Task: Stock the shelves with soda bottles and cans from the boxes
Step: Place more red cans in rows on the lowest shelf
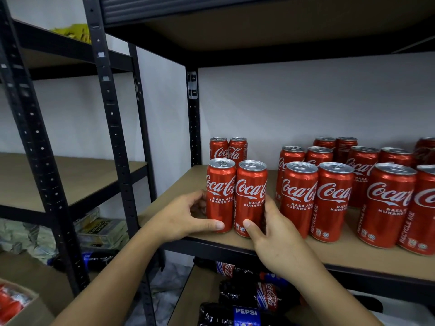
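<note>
The person's left hand [188,217] and right hand [280,241] reach in from six o'clock and close on a pair of Coca-Cola cans standing upright and touching at the front edge of the shelf [169,203]. The left hand grips the left can [220,196], thumb on its front near the base and fingers curled round its nine o'clock side. The right hand grips the right can [250,198] the same way, thumb low on the front and fingers wrapped round its three o'clock side. At twelve o'clock from this pair, just behind it, stand two more cans [228,149]. At three o'clock a larger group of cans [329,196] stands in rows on the same board. Below, at six o'clock, a Pepsi bottle [244,314] and Coca-Cola bottles [266,295] lie on the lower shelf. At seven o'clock, a cardboard box [21,302] holds red packs, and at nine o'clock stands a second black rack [113,137].
</note>
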A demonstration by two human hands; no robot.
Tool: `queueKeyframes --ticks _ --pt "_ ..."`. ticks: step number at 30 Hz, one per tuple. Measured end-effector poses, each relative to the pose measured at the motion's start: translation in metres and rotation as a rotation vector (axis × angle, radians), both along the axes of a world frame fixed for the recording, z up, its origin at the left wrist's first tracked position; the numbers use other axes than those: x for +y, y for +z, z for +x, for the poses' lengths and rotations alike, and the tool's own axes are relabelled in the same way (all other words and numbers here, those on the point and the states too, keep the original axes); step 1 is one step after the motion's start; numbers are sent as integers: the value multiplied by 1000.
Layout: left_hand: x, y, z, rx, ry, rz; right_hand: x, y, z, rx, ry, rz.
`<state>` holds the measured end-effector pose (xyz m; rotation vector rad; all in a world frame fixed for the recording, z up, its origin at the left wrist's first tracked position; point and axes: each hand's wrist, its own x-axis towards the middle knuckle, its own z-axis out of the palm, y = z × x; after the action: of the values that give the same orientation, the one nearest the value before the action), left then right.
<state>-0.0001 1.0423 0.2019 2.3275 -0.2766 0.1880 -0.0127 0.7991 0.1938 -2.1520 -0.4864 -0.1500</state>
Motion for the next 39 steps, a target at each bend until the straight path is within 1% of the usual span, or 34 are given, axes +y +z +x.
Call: queueKeyframes --ticks 5,9,14,16,20,24,28,32,39 --pt "-1 1 -11 -69 19 78 -7 2 -8 -42 15 -14" --pt "-5 9 -32 -247 23 114 -25 7 -23 -111 44 -40" --pt "-16 39 -65 -441 111 191 -56 30 -44 -225 41 -125" --pt "-26 58 -76 -474 107 234 -68 44 -49 -296 59 -185" --pt "-50 100 -81 -517 41 387 -88 78 -48 -465 59 -343" --pt "-80 142 -65 -527 -63 534 -108 110 -39 -533 -10 -439" --pt "-115 174 -33 -539 -156 651 -134 138 -21 -499 -49 -496" --pt "-153 196 12 -529 -243 728 -161 162 12 -374 -129 -549" --pt "-212 211 119 -397 -332 869 -201 196 103 -178 -231 -657"
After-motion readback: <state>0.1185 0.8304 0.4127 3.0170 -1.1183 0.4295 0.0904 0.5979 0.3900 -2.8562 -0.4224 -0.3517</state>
